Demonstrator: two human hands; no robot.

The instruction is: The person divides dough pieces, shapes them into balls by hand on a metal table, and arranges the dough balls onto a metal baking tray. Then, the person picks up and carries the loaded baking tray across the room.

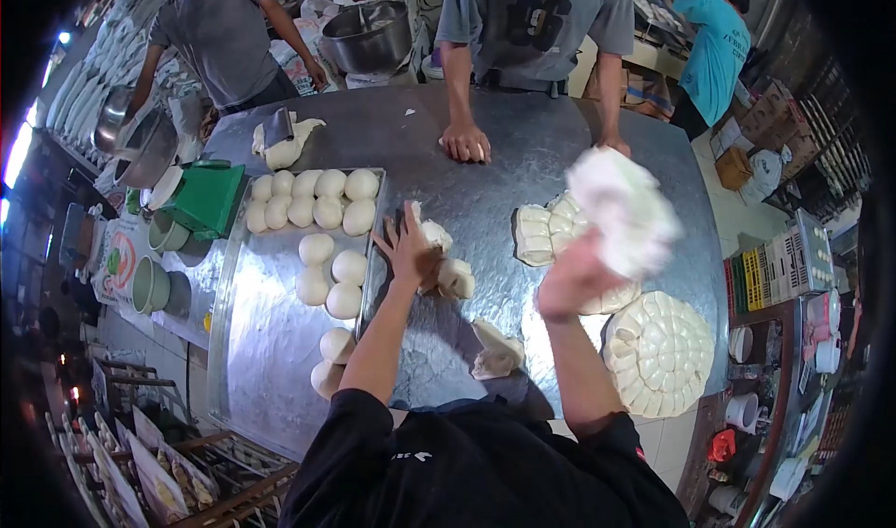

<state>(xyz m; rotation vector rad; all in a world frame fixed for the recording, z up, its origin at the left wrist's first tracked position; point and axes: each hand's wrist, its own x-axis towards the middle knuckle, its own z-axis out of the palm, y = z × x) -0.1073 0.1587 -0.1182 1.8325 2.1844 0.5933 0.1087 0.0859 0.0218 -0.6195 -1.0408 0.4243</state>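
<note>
My left hand is over the metal table, fingers spread, beside the tray's right edge. Small torn lumps of dough lie against its right side. My right hand is smeared by motion, and its fingers seem closed on a floppy white piece, too blurred to tell whether dough or cloth. Beneath and behind it sits a scored slab of dough. To its right lies a large round of dough divided into segments. A loose dough scrap rests between my forearms.
A metal tray on the left holds several smooth dough balls. Beyond it stands a green scale. A co-worker across the table has a closed hand on its surface; another person stands far left. More dough lies at the back.
</note>
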